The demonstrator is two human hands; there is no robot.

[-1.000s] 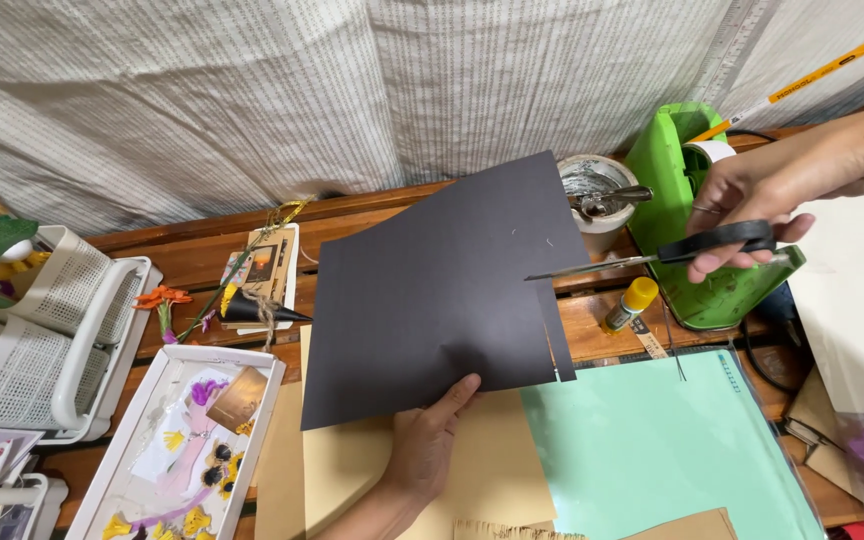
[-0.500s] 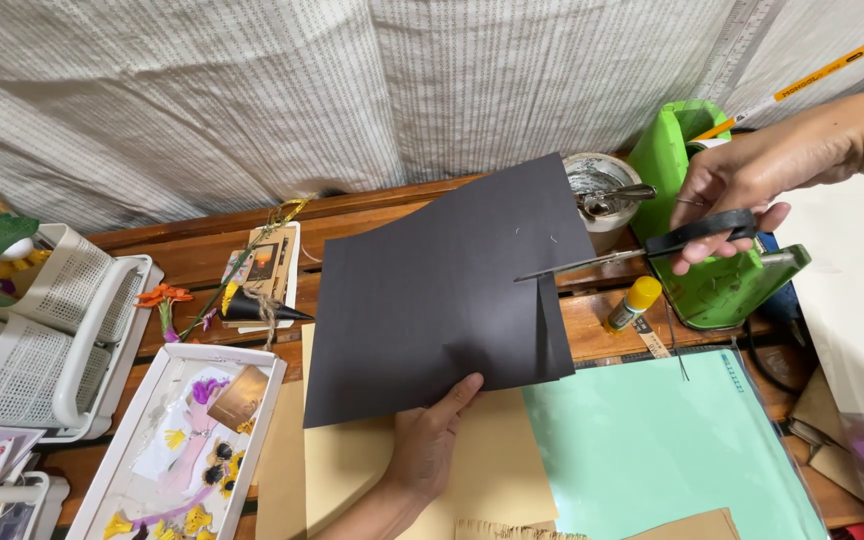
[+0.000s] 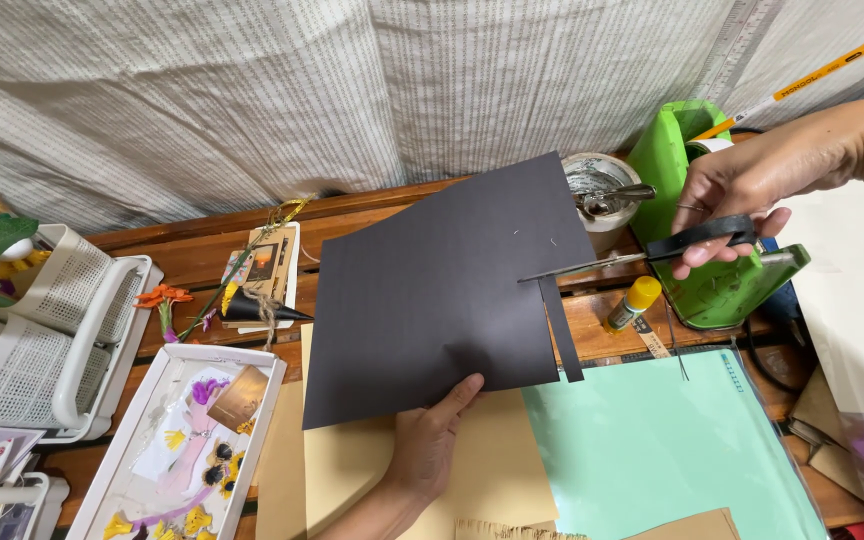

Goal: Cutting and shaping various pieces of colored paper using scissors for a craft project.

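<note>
- Left hand (image 3: 430,440) grips the bottom edge of a large black paper sheet (image 3: 442,290), thumb on the front, fingers closed behind it; sheet held tilted above the wooden desk (image 3: 192,255).
- Right hand (image 3: 752,190) closed through the handles of black-handled scissors (image 3: 642,255); blades enter the black sheet's right edge, tip inside the paper.
- A narrow black strip (image 3: 562,330) hangs from the sheet's right edge, just below the blades, still joined at its top.
- Below the sheet: tan paper (image 3: 492,460) and a mint-green sheet (image 3: 652,440) flat on the desk.
- Right of the sheet: yellow-capped glue stick (image 3: 632,303), green plastic tape dispenser (image 3: 712,220), round tin (image 3: 597,185).
- Left of the sheet: white tray of pressed flowers (image 3: 177,440), white plastic basket (image 3: 42,320).
</note>
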